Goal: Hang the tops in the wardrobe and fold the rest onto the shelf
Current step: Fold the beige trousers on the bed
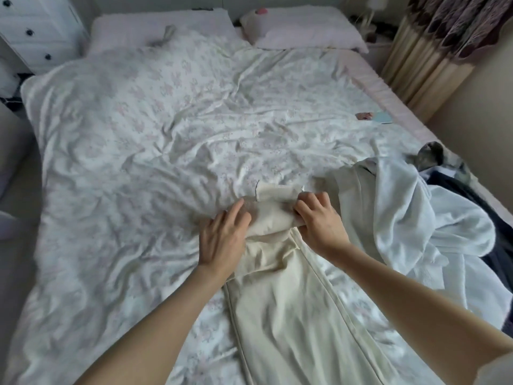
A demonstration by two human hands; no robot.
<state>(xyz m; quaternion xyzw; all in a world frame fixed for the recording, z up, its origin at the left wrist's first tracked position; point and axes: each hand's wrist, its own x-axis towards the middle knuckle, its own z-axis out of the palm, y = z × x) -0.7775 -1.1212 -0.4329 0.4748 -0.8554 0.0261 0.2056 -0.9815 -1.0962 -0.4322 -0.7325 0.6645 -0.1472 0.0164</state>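
Cream trousers (288, 315) lie lengthwise on the bed (138, 162), running up from its near edge — far end rolled over. Left hand (222, 234) rests flat, fingers straight, on the roll's left side; right hand (319, 218) grips its right side, fingers curled. White garment pile (416, 218) heaped at the right edge.

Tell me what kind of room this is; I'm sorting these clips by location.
A bedroom, most likely in a home: a bed with a floral duvet, two pillows at its head, a white chest of drawers in the corner, and clothes piled on the bed.
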